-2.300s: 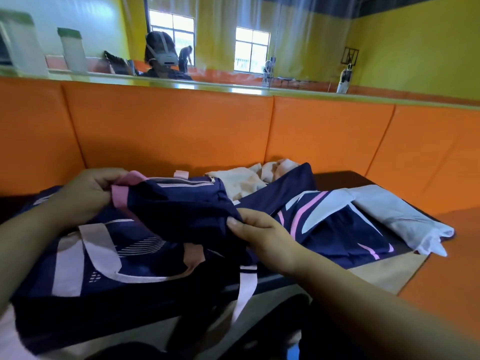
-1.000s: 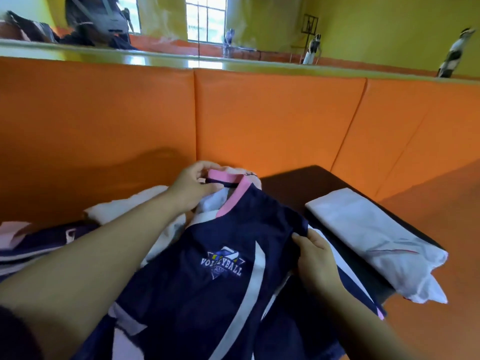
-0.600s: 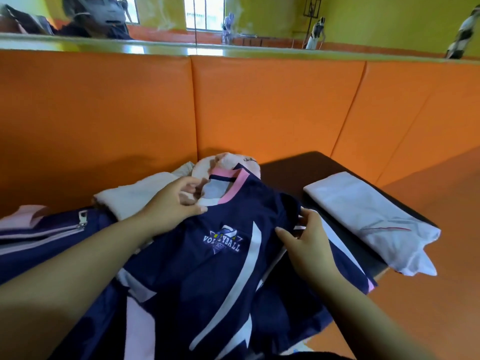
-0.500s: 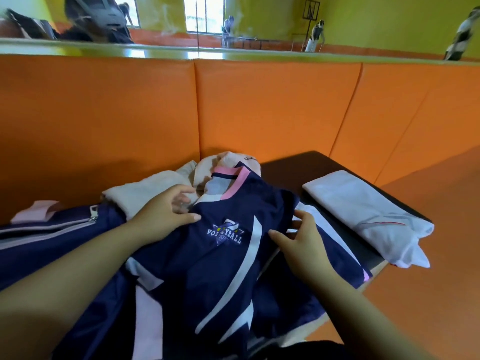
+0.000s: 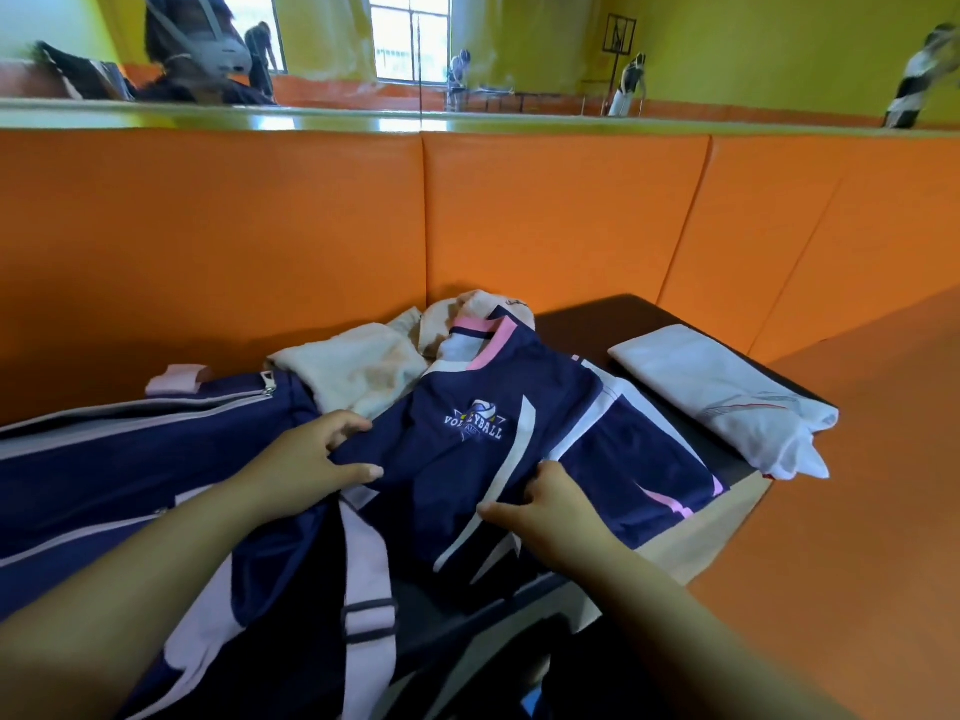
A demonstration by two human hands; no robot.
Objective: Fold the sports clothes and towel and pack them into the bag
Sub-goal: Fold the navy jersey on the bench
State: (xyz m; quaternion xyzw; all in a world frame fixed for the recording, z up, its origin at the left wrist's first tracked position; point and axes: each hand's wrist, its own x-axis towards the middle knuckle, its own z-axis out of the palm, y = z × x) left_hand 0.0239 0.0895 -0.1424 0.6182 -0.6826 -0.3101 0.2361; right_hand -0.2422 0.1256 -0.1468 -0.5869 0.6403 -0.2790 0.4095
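A navy volleyball jersey (image 5: 519, 459) with a pink collar and white stripes lies on the dark bench. My left hand (image 5: 311, 459) grips its left edge, thumb on top and fingers curled over the fabric. My right hand (image 5: 545, 506) pinches its lower right part. A navy and pink sports bag (image 5: 130, 459) with a zipper lies at the left, partly under my left arm. A cream towel (image 5: 358, 371) is bunched behind the jersey. A folded white garment (image 5: 722, 397) lies at the right.
Orange padded panels (image 5: 519, 226) form a wall right behind the bench, and an orange mat (image 5: 857, 511) slopes at the right. A mirror (image 5: 519, 54) above the pads reflects a yellow gym with people. The dark bench top (image 5: 597, 319) shows behind the jersey.
Both hands slid down the jersey from the collar area toward me. My left hand now grips the left edge and my right hand the lower right part. The jersey lies flatter.
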